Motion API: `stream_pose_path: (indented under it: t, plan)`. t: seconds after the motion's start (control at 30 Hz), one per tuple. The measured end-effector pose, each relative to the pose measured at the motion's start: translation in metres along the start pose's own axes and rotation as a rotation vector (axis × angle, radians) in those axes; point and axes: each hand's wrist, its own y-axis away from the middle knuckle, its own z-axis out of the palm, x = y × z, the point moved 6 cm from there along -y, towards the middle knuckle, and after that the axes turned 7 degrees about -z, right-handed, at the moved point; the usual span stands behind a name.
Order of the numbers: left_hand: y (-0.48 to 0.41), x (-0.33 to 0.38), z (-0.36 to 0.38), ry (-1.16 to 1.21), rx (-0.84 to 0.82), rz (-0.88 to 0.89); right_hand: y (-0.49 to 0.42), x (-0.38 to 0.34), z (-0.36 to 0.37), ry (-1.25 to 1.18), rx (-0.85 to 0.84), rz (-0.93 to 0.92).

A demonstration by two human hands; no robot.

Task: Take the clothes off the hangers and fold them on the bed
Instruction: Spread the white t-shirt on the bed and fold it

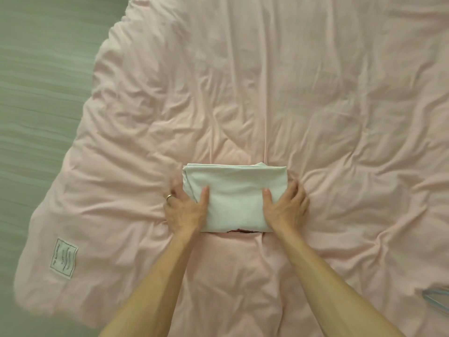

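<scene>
Seemingly, one piece is getting close to finished: a white folded garment [234, 198] is lying as a compact rectangle on the pink duvet [267, 93] of the bed, and both hands are bracketing it. The left hand [185, 210] is resting against the garment's left edge with its thumb lying on top. Its other fingers are blurring along that edge, so I cannot tell whether they are spreading or tucking under. The right hand [285, 207] is sitting at the garment's right edge, thumb on top, fingers spreading and pressing down beside the fold.

A teal hanger [437, 296] is lying well to the right of the garment and nearer the person, with nothing on it, so this piece is looking done apart from a last squaring. Whether more clothes are waiting is not showing.

The frame is cutting that hanger off. A dark red strip [239, 231] is peeking from under the garment's near edge, too thin to identify.
</scene>
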Motion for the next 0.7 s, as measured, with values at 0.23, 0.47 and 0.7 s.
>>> stream_pose_path:
  t: [0.23,0.47,0.7]
  plan:
    - [-0.026,-0.015,0.001,0.509,-0.410,-0.343,-0.019,0.018,-0.012,-0.227,-0.377,0.226]
    - [-0.012,-0.004,0.011,0.790,-0.762,-0.287,-0.028,0.011,-0.007,-0.659,-0.567,0.242]
    - [0.024,-0.026,-0.013,0.935,-0.771,-0.212,-0.014,-0.013,-0.029,-0.557,-0.385,-0.070]
